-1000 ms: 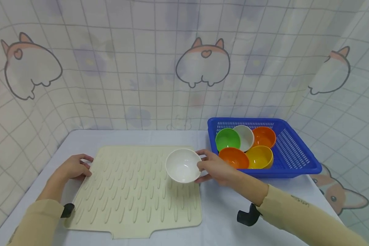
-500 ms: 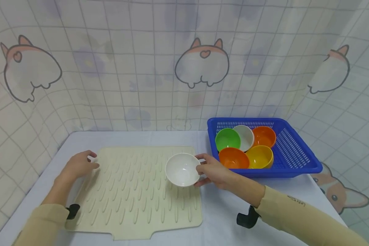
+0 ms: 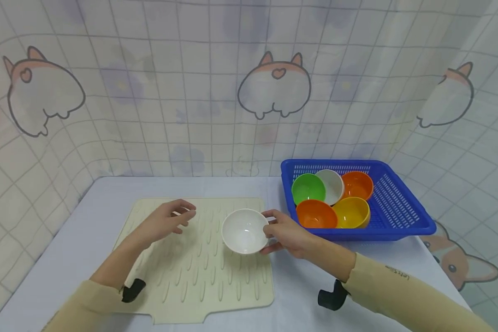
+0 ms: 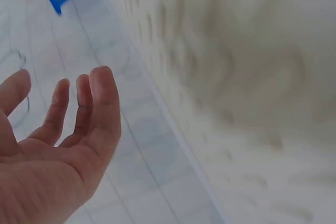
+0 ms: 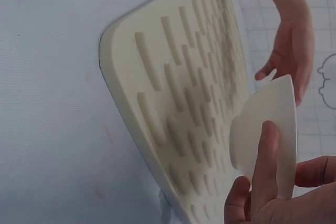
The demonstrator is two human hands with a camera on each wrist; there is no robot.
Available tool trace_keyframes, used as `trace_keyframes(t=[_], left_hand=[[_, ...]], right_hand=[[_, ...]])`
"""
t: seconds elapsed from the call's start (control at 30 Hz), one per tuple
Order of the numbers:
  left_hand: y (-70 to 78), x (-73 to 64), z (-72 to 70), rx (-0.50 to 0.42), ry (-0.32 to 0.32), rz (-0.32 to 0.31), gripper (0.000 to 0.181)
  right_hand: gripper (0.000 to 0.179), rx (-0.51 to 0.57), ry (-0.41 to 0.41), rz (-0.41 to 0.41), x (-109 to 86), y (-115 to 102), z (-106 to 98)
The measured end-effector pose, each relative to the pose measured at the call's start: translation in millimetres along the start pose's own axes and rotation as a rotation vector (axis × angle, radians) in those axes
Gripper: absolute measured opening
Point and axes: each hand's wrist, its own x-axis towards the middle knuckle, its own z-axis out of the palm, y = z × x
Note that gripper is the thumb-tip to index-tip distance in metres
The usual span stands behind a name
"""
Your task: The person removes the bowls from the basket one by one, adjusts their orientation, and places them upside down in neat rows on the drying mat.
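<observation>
A white bowl (image 3: 245, 231) is held by its right side in my right hand (image 3: 288, 234), above the right part of a cream ridged drying mat (image 3: 216, 276). In the right wrist view the thumb or a finger lies along the outside of the bowl (image 5: 262, 124), and its base is off the mat. My left hand (image 3: 163, 223) hovers over the mat, left of the bowl and apart from it. Its fingers are loosely bent and hold nothing, as the left wrist view of the hand (image 4: 68, 145) shows.
A blue plastic basket (image 3: 402, 226) stands at the back right. In it sit a green bowl (image 3: 308, 188), a white bowl (image 3: 331, 184), two orange bowls (image 3: 317, 214) and a yellow bowl (image 3: 352, 213). A patterned curtain (image 3: 216, 138) hangs behind the white-covered table (image 3: 299, 290).
My left hand has left the mat's left edge and moved right across the mat toward the bowl. The bowl in my right hand has come slightly lower and nearer.
</observation>
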Motion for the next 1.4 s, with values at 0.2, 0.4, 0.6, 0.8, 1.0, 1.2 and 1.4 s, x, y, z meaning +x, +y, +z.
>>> trace_keyframes(t=[0.2,0.4,0.6,0.8,1.0,1.2,1.4], left_hand=[[9.3,9.1,38.1,-0.288,-0.113,-0.048,0.053],[11.4,11.9,57.4,-0.524,-0.218,-0.104,0.052],[13.4,13.8,68.0,-0.644,-0.309,-0.137,0.057],[14.4,14.6,74.9,-0.69,-0.317,-0.147,0.058],[13.1,14.3,78.2,-0.688,-0.296,-0.149,0.06],[11.5,14.8,78.9,-0.705,-0.303,-0.148,0.061],[8.1,13.9,75.9,-0.73,-0.307,-0.127,0.056]], right_hand=[[0.055,0.003,-0.01,0.002,0.1,1.2,0.1],[0.055,0.016,-0.013,-0.001,-2.0,1.3,0.4],[0.057,0.031,-0.01,-0.009,-4.8,1.1,-1.0],[0.056,0.039,-0.016,-0.013,-4.0,2.0,-2.6],[0.056,0.042,-0.022,-0.018,-4.5,3.2,-2.8],[0.056,0.039,-0.019,-0.021,-6.1,2.5,-2.9],[0.057,0.04,-0.048,-0.026,-3.3,4.7,-3.1]])
